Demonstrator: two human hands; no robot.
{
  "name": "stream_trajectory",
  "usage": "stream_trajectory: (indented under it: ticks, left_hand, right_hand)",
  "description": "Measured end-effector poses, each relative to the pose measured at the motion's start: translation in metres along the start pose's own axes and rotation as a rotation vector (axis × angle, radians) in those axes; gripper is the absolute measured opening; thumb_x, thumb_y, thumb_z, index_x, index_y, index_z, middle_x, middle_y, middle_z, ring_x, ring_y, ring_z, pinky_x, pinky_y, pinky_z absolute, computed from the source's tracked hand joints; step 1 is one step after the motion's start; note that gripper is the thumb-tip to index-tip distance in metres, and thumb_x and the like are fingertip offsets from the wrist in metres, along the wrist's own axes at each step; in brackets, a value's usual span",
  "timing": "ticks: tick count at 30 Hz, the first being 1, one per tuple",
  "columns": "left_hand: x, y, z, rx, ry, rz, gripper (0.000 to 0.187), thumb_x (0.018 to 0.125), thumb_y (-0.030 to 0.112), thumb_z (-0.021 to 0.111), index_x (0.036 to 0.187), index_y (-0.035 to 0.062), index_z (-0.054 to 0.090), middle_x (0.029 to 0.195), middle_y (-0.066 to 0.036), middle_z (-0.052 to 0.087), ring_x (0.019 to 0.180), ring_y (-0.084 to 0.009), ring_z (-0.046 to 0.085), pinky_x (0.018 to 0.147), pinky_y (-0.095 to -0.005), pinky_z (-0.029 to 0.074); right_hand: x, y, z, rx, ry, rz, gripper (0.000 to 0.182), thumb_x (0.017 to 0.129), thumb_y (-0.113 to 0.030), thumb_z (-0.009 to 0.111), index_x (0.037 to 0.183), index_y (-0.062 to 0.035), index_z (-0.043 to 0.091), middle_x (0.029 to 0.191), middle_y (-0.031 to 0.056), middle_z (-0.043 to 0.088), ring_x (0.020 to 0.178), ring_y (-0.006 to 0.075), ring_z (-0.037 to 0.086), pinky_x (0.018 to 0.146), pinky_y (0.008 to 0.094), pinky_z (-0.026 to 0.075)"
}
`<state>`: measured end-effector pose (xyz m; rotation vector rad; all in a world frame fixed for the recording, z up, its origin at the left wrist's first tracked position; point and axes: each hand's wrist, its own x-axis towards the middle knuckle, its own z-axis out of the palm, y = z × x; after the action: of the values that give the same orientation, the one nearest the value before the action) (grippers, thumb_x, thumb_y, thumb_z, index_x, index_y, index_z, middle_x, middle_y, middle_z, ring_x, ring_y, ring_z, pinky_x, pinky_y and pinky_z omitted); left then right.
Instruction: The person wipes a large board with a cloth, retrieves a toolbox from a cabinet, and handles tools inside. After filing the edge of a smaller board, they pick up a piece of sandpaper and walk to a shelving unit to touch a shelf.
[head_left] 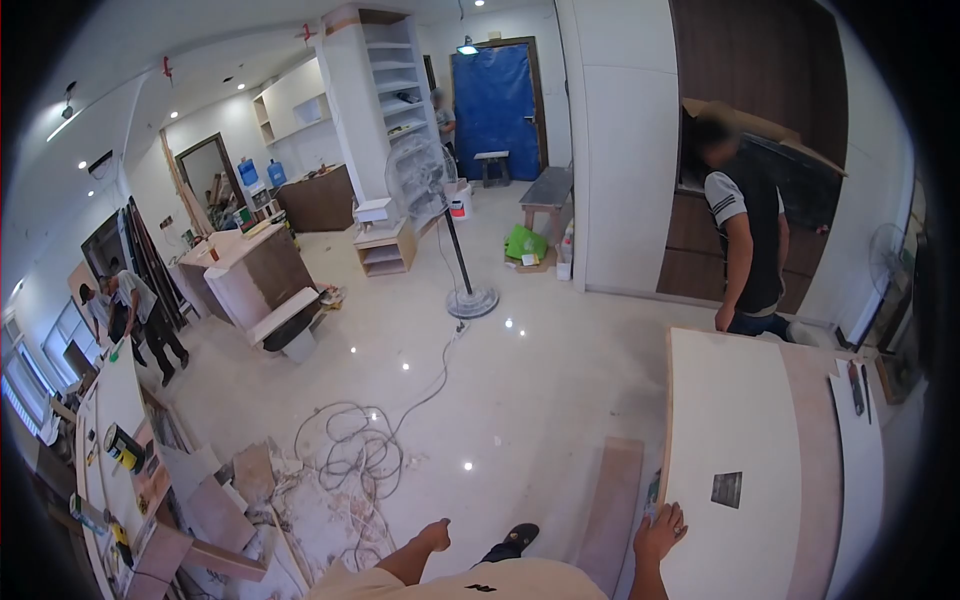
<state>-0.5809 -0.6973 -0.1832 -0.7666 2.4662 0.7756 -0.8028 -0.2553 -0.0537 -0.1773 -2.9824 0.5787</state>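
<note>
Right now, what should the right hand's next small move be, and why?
Probably slide the right hand over the board toward the dark square: the hand is at the board's near-left edge, the square shows close by, and nothing visible lies between them.

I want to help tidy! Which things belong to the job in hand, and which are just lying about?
Probably the job:
large flat white board, right hand on its edge
small dark grey rectangular piece, on the board

Probably just lying about:
green plastic bag, across the room
dark cylindrical can, far left
</note>
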Motion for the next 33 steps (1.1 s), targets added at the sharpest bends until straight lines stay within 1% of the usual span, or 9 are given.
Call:
stream_trajectory:
  ticks: [3,12,15,18,21,27,28,29,33]
  left_hand:
    - [-0.001,0.0,0.009,0.048,0.053,-0.081,0.069,0.076,0.013,0.06,0.137,-0.0024,0.034,0.124,-0.029,0.053,0.117,-0.0379,0.052,0.099,-0.0421,0.042]
    - [0.008,-0.027,0.013,0.154,-0.084,-0.027,0.054,0.078,0.028,0.064,0.125,0.0008,0.054,0.121,-0.021,0.058,0.114,-0.036,0.054,0.097,-0.0407,0.044]
    - [0.004,-0.029,0.016,0.163,-0.168,-0.016,0.045,0.079,0.02,0.056,0.12,0.0017,0.058,0.121,-0.02,0.059,0.115,-0.0351,0.055,0.096,-0.04,0.045]
    - [0.008,-0.039,0.024,0.213,-0.204,0.025,0.047,0.081,0.031,0.063,0.121,0.0068,0.059,0.117,-0.019,0.061,0.111,-0.0353,0.056,0.094,-0.0402,0.045]
    - [0.007,-0.04,0.025,0.212,-0.21,0.031,0.046,0.081,0.03,0.064,0.121,0.0068,0.059,0.117,-0.02,0.061,0.111,-0.0354,0.056,0.095,-0.0406,0.045]
    - [0.02,-0.056,0.032,0.322,-0.138,0.123,0.043,0.079,0.022,0.063,0.119,0.0075,0.061,0.1,-0.019,0.067,0.096,-0.0335,0.063,0.085,-0.0383,0.05]
    - [0.022,-0.059,0.033,0.344,-0.096,0.171,0.044,0.075,0.015,0.062,0.118,0.0077,0.061,0.091,-0.018,0.068,0.086,-0.0319,0.065,0.078,-0.0367,0.052]
    - [-0.001,-0.029,0.007,0.195,-0.193,0.023,0.047,0.071,0.006,0.053,0.117,0.0034,0.061,0.116,-0.021,0.061,0.112,-0.0349,0.056,0.095,-0.0377,0.046]
    - [0.004,-0.036,0.01,0.198,-0.146,0.08,0.052,0.066,-0.001,0.052,0.117,0.0028,0.062,0.112,-0.022,0.062,0.108,-0.0352,0.058,0.092,-0.0373,0.047]
  right_hand:
    - [-0.001,0.0,0.001,-0.002,-0.001,0.0,0.05,0.085,-0.023,0.061,0.127,-0.0027,0.043,0.144,0.0123,0.033,0.136,0.0287,0.026,0.111,0.054,0.013]
    - [-0.002,0.0,0.001,-0.013,0.008,-0.018,0.051,0.085,-0.023,0.061,0.127,-0.0015,0.043,0.144,0.0128,0.033,0.136,0.0295,0.026,0.112,0.0542,0.013]
    - [-0.002,0.001,0.002,-0.013,0.01,-0.018,0.052,0.085,-0.023,0.061,0.128,-0.0012,0.042,0.144,0.0127,0.032,0.137,0.0293,0.026,0.112,0.054,0.013]
    - [-0.002,0.003,0.005,-0.018,0.012,-0.02,0.052,0.085,-0.023,0.062,0.128,-0.0011,0.042,0.144,0.0127,0.032,0.137,0.0292,0.026,0.112,0.054,0.013]
    - [-0.003,0.004,0.006,-0.021,0.019,-0.027,0.052,0.085,-0.022,0.062,0.128,-0.001,0.042,0.144,0.0132,0.032,0.137,0.0294,0.026,0.111,0.0543,0.013]
    - [-0.002,0.005,0.006,0.003,0.019,-0.041,0.052,0.085,-0.023,0.061,0.129,-0.002,0.043,0.143,0.014,0.034,0.136,0.0299,0.027,0.111,0.055,0.014]
    - [-0.001,0.005,0.006,-0.003,0.003,-0.031,0.052,0.086,-0.024,0.06,0.129,-0.0024,0.043,0.143,0.014,0.034,0.135,0.0297,0.028,0.111,0.0554,0.015]
    - [0.0,0.005,0.009,-0.009,0.02,-0.046,0.051,0.086,-0.024,0.06,0.129,-0.0026,0.043,0.143,0.0138,0.034,0.135,0.0295,0.028,0.111,0.0554,0.015]
    - [-0.003,0.006,0.008,-0.038,0.032,-0.056,0.05,0.086,-0.024,0.06,0.129,-0.0037,0.044,0.143,0.0124,0.035,0.135,0.0286,0.029,0.111,0.0556,0.015]
